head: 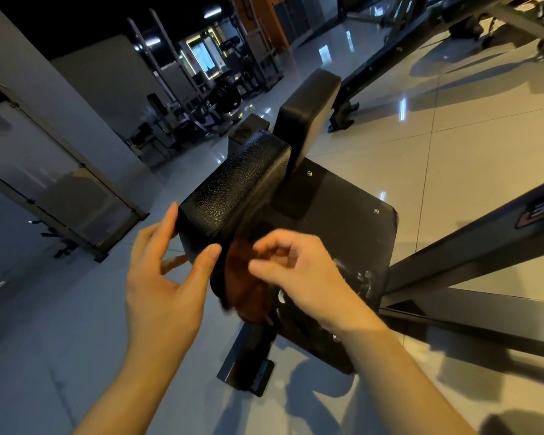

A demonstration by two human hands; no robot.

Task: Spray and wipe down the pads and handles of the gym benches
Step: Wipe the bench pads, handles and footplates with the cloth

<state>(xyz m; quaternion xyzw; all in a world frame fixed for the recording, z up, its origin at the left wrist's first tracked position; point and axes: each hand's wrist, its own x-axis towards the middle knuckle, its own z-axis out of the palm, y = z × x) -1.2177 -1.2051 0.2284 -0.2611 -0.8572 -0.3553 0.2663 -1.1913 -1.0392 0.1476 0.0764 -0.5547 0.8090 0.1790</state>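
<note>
I am holding the near end of the long black pad of grained leather [233, 183] with my left hand [167, 277]: the thumb is pressing on its end face and the straight fingers are lying on its left side, so the pad end is sitting between them. My right hand [299, 271] is staying just right of this end, with the fingers curled in, and it is gripping a soft rust-orange cloth [244, 281]. The cloth is hanging below the pad's end, between my two hands, and is blurred, so I cannot tell its folds. The pad is running away from me, up and to the right. Behind its far end a second black pad with smooth skin [308, 111] is standing upright. Under my right hand a flat black board with screws [343, 221] is lying, carrying white foam marks [360, 277] just beside my wrist. A grey metal beam [471, 252] is crossing the glossy tiled floor [471, 152] on the right.
</note>
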